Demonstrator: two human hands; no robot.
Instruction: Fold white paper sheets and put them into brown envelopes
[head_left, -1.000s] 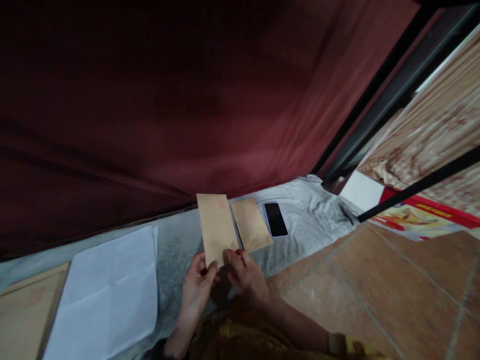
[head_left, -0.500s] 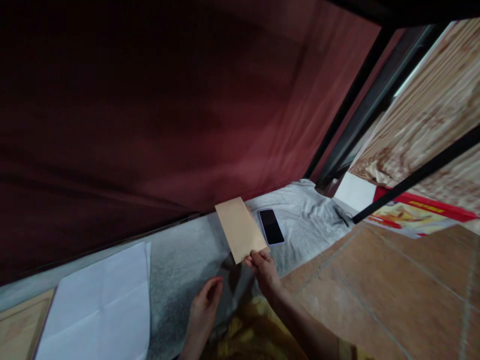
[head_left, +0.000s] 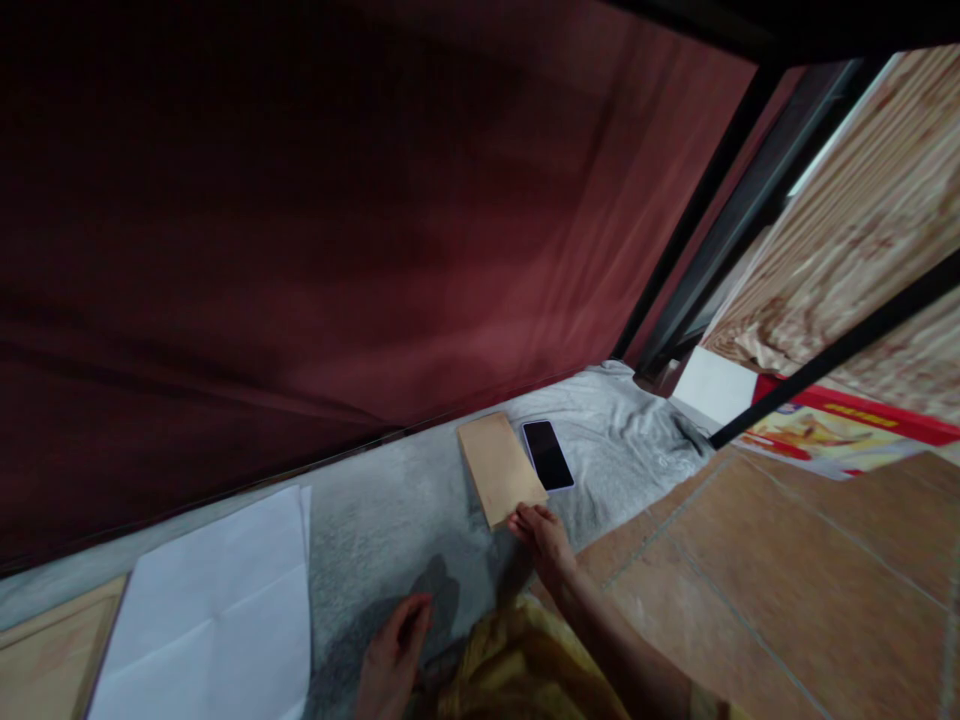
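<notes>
A stack of brown envelopes (head_left: 501, 466) lies on the grey cloth (head_left: 390, 520), just left of a black phone (head_left: 547, 454). My right hand (head_left: 544, 532) rests at the near corner of the top envelope, fingers bent and touching its edge. My left hand (head_left: 390, 655) hovers lower over the cloth, fingers loosely apart, holding nothing. White sheets of paper (head_left: 217, 610) lie to the left of it.
A dark red curtain (head_left: 337, 230) hangs along the far side. More brown envelopes (head_left: 45, 660) sit at the bottom left corner. Brown floor tiles (head_left: 765, 580) spread to the right, with a black metal frame (head_left: 825, 360) and a red printed box (head_left: 832, 425) beyond.
Both hands held an envelope upright a second ago. My left hand let go and dropped back; my right hand laid the envelope down onto the other one beside the phone.
</notes>
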